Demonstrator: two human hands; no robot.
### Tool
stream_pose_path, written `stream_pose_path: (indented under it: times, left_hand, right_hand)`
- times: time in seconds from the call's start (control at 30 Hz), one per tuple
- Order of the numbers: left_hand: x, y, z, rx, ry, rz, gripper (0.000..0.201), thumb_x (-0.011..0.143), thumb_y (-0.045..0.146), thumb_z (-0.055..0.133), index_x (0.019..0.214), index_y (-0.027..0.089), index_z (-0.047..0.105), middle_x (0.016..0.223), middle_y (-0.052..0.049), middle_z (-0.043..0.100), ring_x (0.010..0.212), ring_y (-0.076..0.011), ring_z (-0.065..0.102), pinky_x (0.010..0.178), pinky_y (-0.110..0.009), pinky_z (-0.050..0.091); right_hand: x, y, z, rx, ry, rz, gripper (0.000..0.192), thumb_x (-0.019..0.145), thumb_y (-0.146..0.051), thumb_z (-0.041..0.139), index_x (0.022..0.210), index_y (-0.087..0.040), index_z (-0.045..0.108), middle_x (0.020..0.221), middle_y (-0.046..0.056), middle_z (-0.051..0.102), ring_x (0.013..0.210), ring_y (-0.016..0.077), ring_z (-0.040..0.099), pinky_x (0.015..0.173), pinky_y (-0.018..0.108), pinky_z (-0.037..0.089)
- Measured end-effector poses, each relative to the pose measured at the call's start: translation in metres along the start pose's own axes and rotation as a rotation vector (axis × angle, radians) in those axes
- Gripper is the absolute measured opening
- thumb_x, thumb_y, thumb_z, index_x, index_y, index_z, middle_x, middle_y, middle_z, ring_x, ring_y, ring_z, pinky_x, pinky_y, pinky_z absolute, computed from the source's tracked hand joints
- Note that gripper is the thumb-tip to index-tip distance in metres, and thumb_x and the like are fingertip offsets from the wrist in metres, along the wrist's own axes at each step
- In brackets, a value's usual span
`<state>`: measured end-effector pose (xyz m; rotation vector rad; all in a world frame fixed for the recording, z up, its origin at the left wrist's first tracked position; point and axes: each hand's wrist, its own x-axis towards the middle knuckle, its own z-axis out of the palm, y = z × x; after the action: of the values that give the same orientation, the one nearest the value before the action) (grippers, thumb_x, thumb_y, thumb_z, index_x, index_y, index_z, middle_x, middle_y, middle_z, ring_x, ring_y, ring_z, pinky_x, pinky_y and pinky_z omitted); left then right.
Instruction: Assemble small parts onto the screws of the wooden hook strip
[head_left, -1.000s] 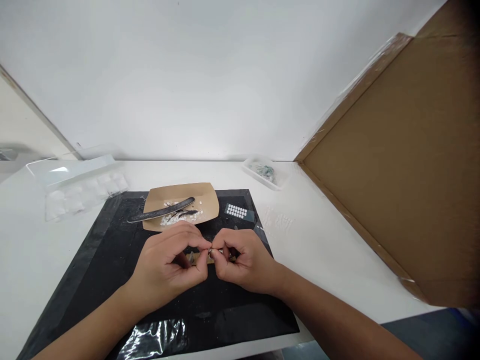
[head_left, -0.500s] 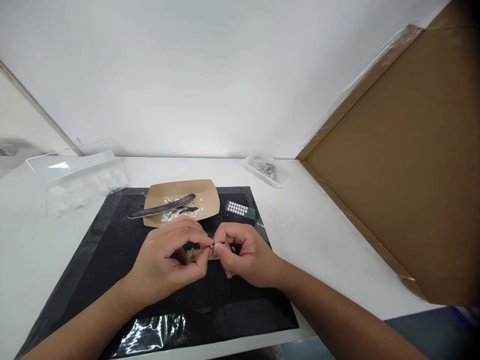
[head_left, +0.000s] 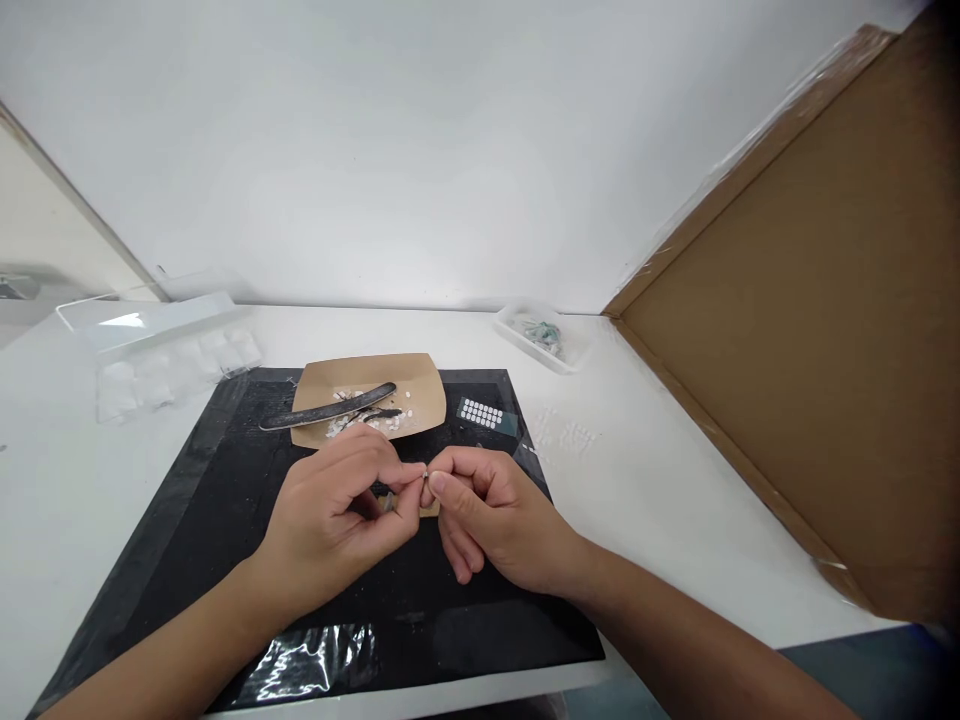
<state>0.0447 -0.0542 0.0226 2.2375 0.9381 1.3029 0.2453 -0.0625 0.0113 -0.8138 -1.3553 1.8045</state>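
both my left hand (head_left: 341, 520) and right hand (head_left: 491, 515) pinch one tiny metal piece (head_left: 425, 476) mid black mat (head_left: 172, 500), edges well apart. brown tray (head_left: 427, 385) behind holds white chips and a dark file (head_left: 326, 409).

Two hands, one black mat (head_left: 187, 520), one brown paper tray (head_left: 424, 385), one nail file (head_left: 326, 408), maybe two clear plastic trays.

White table (head_left: 675, 480) (black mat (head_left: 187, 480) atop)
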Motion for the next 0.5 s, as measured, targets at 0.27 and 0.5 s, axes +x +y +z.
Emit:
stream_pose_path:
  times: [0.27, 0.5]
  left_hand:
    - [-0.0014, 0.0003, 0.0039, 0.071, 0.060, 0.052, 0.013, 0.086, 0.006, 0.072, 0.091, 0.018, 0.075, 0.073, -0.003, 0.067, 0.074, -0.0152, 0.064, 0.052, -0.020, 0.056]
    - [0.0010, 0.0059, 0.0036, 0.074, 0.037, 0.039, 0.015, 0.084, 0.004, 0.073, 0.077, 0.017, 0.068, 0.060, 0.001, 0.060, 0.064, -0.0133, 0.057, 0.059, -0.026, 0.052]
  right_hand:
    - [-0.0058, 0.0039, 0.0045, -0.157, 0.088, -0.003, 0.028, 0.110, -0.040, 0.054, 0.091, -0.020, 0.058, 0.049, -0.010, 0.055, 0.041, 0.0081, 0.052, 0.048, 0.018, 0.045]
    - [-0.0082, 0.0025, 0.0076, -0.238, 0.081, 0.005, 0.025, 0.109, -0.034, 0.053, 0.087, -0.022, 0.055, 0.051, -0.009, 0.057, 0.042, 0.0090, 0.053, 0.045, 0.018, 0.042]
